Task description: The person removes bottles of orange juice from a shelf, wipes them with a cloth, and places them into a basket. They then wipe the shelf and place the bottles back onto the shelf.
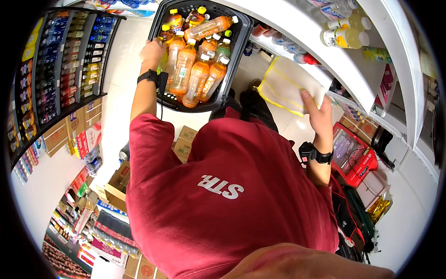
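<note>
My left hand (pixel 152 52) is closed at the left rim of a black plastic basket (pixel 238 66), its fingers partly hidden at the edge. Bottles of orange drink (pixel 183 68) with white caps stand and lean inside, one lying across the others. Several bottles with yellow caps (pixel 175 21) and a green bottle (pixel 223 48) are among them. On the right, my right hand (pixel 318 110) pinches a white cloth with yellow edging (pixel 289 83) between thumb and fingers. The cloth hangs spread out beside the white shelf unit.
White shelves (pixel 352 76) at the right hold bottles of pale yellow drink (pixel 345 37). A black rack of drinks (pixel 73 55) stands at the left, with cardboard boxes (pixel 57 137) below. An open carton (pixel 116 185) and a red case (pixel 352 153) are near my sides.
</note>
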Available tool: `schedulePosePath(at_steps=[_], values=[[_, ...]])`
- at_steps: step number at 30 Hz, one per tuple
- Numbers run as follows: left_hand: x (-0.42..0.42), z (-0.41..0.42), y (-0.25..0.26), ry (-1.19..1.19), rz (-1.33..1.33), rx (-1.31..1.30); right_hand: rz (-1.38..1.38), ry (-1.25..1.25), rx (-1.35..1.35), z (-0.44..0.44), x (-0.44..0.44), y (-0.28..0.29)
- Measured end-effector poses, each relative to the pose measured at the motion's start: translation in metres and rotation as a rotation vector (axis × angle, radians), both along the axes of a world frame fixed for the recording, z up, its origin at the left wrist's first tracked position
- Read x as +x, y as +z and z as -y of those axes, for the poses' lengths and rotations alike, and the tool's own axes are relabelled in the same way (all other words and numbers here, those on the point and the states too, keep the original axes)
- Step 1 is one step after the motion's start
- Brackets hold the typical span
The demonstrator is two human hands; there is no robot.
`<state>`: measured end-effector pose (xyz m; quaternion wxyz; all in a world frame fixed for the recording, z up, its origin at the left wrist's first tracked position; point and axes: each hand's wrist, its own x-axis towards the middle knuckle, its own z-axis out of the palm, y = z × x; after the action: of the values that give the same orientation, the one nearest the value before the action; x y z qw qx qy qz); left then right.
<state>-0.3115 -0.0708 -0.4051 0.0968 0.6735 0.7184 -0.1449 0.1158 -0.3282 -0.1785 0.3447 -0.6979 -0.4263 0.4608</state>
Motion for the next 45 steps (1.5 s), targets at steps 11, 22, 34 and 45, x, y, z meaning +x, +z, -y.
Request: schedulePosePath(at_steps=[11, 22, 34, 45], values=[[-0.05, 0.049, 0.051, -0.159, 0.109, 0.131, -0.204, -0.237, 0.172, -0.012, -0.014, -0.015], [-0.022, 0.11, 0.276, -0.243, 0.337, 0.764, -0.584, -0.059, 0.468, -0.073, -0.058, -0.009], [0.171, 0.142, 0.468, -0.651, 1.065, 0.874, -0.917, 0.673, 1.002, -0.096, -0.064, 0.128], [0.297, 0.15, 0.532, -1.006, 1.35, 0.813, 0.08, 0.199, 1.255, -0.046, 0.023, 0.159]])
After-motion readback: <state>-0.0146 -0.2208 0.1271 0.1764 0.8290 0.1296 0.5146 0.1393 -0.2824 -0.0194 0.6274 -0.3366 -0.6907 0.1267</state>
